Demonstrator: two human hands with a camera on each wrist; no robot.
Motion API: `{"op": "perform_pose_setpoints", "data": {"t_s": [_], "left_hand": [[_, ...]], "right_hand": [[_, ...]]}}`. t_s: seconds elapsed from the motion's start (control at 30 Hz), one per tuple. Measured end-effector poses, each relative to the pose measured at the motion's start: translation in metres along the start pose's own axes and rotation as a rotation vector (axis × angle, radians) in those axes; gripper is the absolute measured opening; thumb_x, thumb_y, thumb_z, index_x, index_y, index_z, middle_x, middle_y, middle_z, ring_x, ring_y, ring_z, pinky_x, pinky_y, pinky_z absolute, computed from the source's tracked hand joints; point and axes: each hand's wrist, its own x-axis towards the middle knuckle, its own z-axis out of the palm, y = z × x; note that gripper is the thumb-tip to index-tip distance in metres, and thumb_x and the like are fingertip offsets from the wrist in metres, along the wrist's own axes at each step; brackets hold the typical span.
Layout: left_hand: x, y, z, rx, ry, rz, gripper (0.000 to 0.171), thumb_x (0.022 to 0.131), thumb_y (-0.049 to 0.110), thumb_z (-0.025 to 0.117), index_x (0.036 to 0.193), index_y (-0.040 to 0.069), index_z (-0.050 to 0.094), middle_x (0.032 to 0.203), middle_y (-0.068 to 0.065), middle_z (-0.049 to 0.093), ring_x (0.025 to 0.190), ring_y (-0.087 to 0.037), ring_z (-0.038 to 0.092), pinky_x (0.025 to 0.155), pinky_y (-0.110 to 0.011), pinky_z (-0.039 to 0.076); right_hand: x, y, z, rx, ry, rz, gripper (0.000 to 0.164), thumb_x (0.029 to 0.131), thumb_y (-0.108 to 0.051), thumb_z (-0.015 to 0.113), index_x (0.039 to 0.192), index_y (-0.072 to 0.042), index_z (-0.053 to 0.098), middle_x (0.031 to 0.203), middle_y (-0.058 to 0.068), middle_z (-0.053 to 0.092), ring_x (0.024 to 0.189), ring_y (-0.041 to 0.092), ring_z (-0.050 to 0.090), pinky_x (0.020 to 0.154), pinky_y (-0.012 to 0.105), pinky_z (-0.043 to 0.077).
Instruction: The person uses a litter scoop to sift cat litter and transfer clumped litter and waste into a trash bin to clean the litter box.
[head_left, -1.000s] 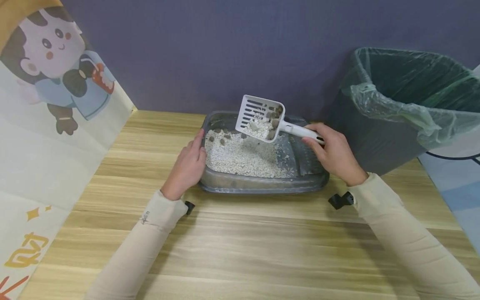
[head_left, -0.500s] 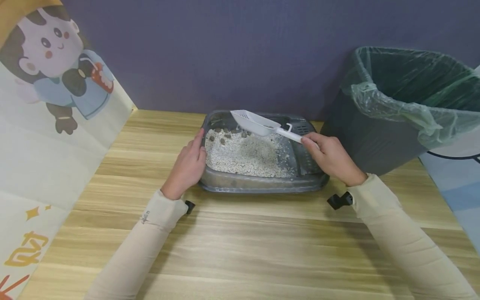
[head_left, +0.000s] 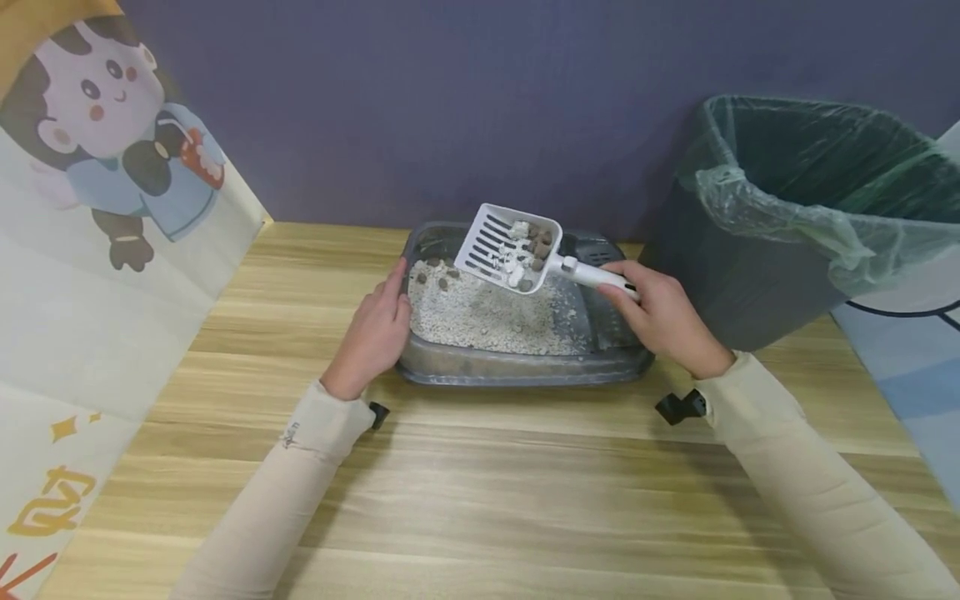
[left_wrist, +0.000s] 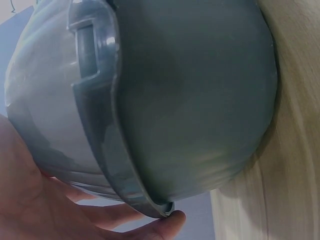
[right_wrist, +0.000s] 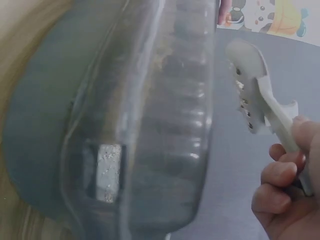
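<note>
White slotted plastic scoop (head_left: 558,264), right hand (head_left: 672,318) clamped on: best shaken level over grey plastic tray (head_left: 517,369); left hand (head_left: 373,330) straight-fingered alongside.

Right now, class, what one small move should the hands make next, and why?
Probably a gentle shake of the slotted scoop by the right hand: pale litter lies beside the brown clumps in it, and it is held above the tray, so loose grains could drop back. The left hand rests against the tray.
</note>
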Motion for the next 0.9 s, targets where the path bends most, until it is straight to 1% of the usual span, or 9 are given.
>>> {"op": "perform_pose_setpoints", "data": {"t_s": [0.13, 0.3, 0.4, 0.5, 0.6, 0.7, 0.8, 0.9], "left_hand": [[0.002, -0.001, 0.001, -0.004, 0.001, 0.008, 0.055, 0.102, 0.031, 0.023, 0.153, 0.012, 0.011, 0.147, -0.019, 0.033, 0.122, -0.039, 0.042, 0.104, -0.051, 0.031], [0.006, -0.003, 0.004, -0.015, -0.010, 0.020, 0.055, 0.103, 0.031, 0.023, 0.153, 0.011, 0.011, 0.148, -0.019, 0.032, 0.123, -0.040, 0.040, 0.105, -0.052, 0.030], [0.008, -0.004, 0.004, -0.015, -0.011, 0.019, 0.055, 0.103, 0.031, 0.023, 0.153, 0.011, 0.011, 0.148, -0.020, 0.032, 0.125, -0.041, 0.039, 0.105, -0.053, 0.029], [0.009, -0.005, 0.004, -0.013, -0.007, 0.018, 0.055, 0.103, 0.030, 0.024, 0.153, 0.011, 0.012, 0.147, -0.020, 0.032, 0.126, -0.041, 0.037, 0.106, -0.053, 0.028], [0.011, -0.007, 0.004, -0.009, -0.006, 0.021, 0.055, 0.102, 0.030, 0.024, 0.153, 0.011, 0.012, 0.147, -0.022, 0.032, 0.127, -0.042, 0.037, 0.106, -0.054, 0.028], [0.013, -0.008, 0.005, -0.013, -0.008, 0.018, 0.055, 0.102, 0.031, 0.023, 0.153, 0.011, 0.011, 0.146, -0.023, 0.033, 0.126, -0.043, 0.037, 0.105, -0.055, 0.028], [0.014, -0.009, 0.005, -0.019, -0.011, 0.013, 0.056, 0.102, 0.031, 0.023, 0.153, 0.011, 0.011, 0.146, -0.024, 0.033, 0.126, -0.044, 0.036, 0.105, -0.055, 0.028], [0.015, -0.011, 0.005, -0.019, -0.008, 0.004, 0.056, 0.102, 0.032, 0.024, 0.153, 0.012, 0.011, 0.146, -0.024, 0.032, 0.126, -0.043, 0.036, 0.105, -0.055, 0.028]], "right_hand": [[-0.002, 0.000, -0.002, -0.012, 0.037, 0.016, 0.030, 0.096, -0.022, 0.056, 0.120, -0.003, 0.057, 0.067, 0.003, 0.045, 0.052, 0.017, 0.037, 0.051, 0.032, 0.032], [-0.008, 0.000, -0.003, -0.022, 0.049, 0.039, 0.030, 0.096, -0.021, 0.056, 0.119, -0.002, 0.057, 0.067, 0.003, 0.045, 0.052, 0.017, 0.037, 0.049, 0.032, 0.032], [-0.010, -0.002, -0.006, -0.028, 0.054, 0.035, 0.031, 0.097, -0.022, 0.055, 0.120, -0.002, 0.057, 0.067, 0.003, 0.045, 0.052, 0.017, 0.037, 0.049, 0.031, 0.032], [-0.010, -0.010, -0.013, -0.040, 0.059, 0.014, 0.030, 0.097, -0.022, 0.055, 0.121, -0.003, 0.058, 0.064, 0.002, 0.044, 0.050, 0.015, 0.035, 0.048, 0.030, 0.031], [-0.008, -0.023, -0.025, -0.065, 0.078, -0.014, 0.029, 0.097, -0.021, 0.056, 0.119, -0.004, 0.060, 0.062, 0.000, 0.043, 0.048, 0.014, 0.034, 0.047, 0.029, 0.030], [-0.005, -0.037, -0.043, -0.106, 0.101, -0.035, 0.028, 0.096, -0.021, 0.056, 0.118, -0.005, 0.061, 0.062, 0.000, 0.046, 0.046, 0.014, 0.034, 0.045, 0.027, 0.029], [0.000, -0.051, -0.065, -0.175, 0.144, -0.052, 0.028, 0.096, -0.022, 0.056, 0.118, -0.005, 0.063, 0.062, 0.000, 0.047, 0.044, 0.014, 0.033, 0.045, 0.026, 0.028], [0.006, -0.061, -0.090, -0.239, 0.213, -0.070, 0.027, 0.096, -0.021, 0.057, 0.113, -0.003, 0.066, 0.059, 0.002, 0.046, 0.042, 0.013, 0.030, 0.043, 0.025, 0.024]]}}
